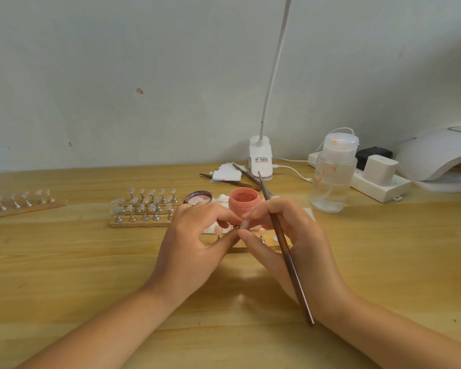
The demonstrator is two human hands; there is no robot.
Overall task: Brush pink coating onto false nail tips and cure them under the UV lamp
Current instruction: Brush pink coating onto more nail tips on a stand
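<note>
Both hands meet mid-table over wooden table (64, 262). Left hand (194, 243) pinches small metal stand; right hand (285, 235) fingertips pinch clear nail tip (243, 225) on it, brush (285, 251) tucked between fingers, bristles pointing far. Just beyond: open pink jar (244, 202), its lid (198, 197) to left. Left: strips of nail tips on stands (144, 206). Right: clear pump bottle (333, 174). Far right: white UV lamp (437, 158), power strip (378, 182); clip lamp (261, 161) far centre

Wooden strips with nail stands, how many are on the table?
4 at least: one far left, two side by side left of the pink jar, rear and front, and one mostly hidden under the hands. The middle cluster may hold a third.
</note>
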